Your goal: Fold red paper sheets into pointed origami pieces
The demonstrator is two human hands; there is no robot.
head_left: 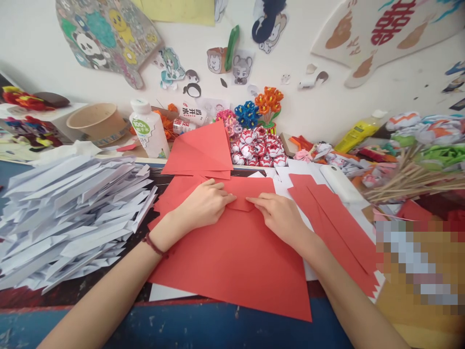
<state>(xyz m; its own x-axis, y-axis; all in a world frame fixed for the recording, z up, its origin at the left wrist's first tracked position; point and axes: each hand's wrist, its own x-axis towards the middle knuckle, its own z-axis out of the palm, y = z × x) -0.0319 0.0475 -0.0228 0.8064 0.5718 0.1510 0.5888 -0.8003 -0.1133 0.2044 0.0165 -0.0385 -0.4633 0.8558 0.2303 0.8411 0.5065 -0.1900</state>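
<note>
A small folded piece of red paper [240, 203] lies on a large red paper sheet [236, 261] in the middle of the table. At its left end my left hand [205, 203] presses down, its fingers curled together and the thumb toward the fold. My right hand [278, 211] bears on the right end with the index finger, the other fingers bent in under it. A dark red cord bracelet [154, 245] circles my left wrist. Folded red sheets [201, 150] rest just beyond my hands.
A large heap of folded white paper strips [72, 218] spreads at the left. Red paper strips [334, 223] lie at the right beside a white device [339, 183]. Along the wall stand a white bottle [148, 128], red-and-white paper flowers [257, 148] and a yellow bottle [359, 131].
</note>
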